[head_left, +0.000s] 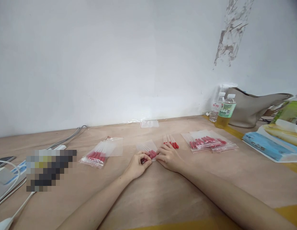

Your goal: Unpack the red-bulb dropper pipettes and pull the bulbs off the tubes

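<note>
Hands (136,165) pinch a thin, translucent plastic bag (148,145).

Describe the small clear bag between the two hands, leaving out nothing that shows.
The clear bag is small, thin and see-through, apparently plastic. It holds several slender pale sticks with red ends; the red ends lie toward the near side. The bag lies on the wooden-looking table, its pale far part spread out. The left hand appears to pinch its near edge, and the right hand's fingers meet its near right side. They hide that edge, so whether it is sealed cannot be told.
</note>
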Demonstrator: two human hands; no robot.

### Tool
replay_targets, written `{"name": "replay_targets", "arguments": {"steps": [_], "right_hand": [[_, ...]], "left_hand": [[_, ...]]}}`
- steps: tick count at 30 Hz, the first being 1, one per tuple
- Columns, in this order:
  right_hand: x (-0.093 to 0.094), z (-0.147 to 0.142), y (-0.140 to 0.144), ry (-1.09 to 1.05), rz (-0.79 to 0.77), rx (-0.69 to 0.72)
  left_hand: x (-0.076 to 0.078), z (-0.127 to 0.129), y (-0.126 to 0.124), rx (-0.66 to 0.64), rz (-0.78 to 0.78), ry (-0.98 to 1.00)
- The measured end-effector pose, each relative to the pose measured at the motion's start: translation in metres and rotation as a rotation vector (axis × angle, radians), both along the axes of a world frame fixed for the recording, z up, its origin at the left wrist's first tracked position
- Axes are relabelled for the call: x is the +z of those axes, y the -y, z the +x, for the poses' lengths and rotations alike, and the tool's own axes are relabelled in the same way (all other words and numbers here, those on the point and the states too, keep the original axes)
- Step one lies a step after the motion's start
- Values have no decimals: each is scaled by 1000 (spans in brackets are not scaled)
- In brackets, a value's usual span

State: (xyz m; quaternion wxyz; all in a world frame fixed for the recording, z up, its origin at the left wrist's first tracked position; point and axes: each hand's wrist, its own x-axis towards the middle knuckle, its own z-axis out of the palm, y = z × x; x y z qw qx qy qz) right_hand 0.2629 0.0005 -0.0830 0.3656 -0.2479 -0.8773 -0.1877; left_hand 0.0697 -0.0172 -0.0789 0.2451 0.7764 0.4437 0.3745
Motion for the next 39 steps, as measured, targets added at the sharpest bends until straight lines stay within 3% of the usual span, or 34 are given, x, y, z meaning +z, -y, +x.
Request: {"name": "replay_targets", "arguments": {"steps": [15,20,25,29,34,39], "right_hand": [[-1,-5,1,64,25,19],[-4,-16,3,61,-55,1],[7,-11,16,70,-232,135],[20,10,26,96,-333,99],[14,23,15,-22,-393,42],[3,17,3,-139,-437,-138]], "left_hand": [[4,18,1,-2,152,-38],[-1,17,-2,145,145,-36],[-4,10,-6,216,102,29],[3,-4,-9,82,109,42],[10,-16,-10,-150,121,-299],[12,-12,-1,-125,199,-359]]}}
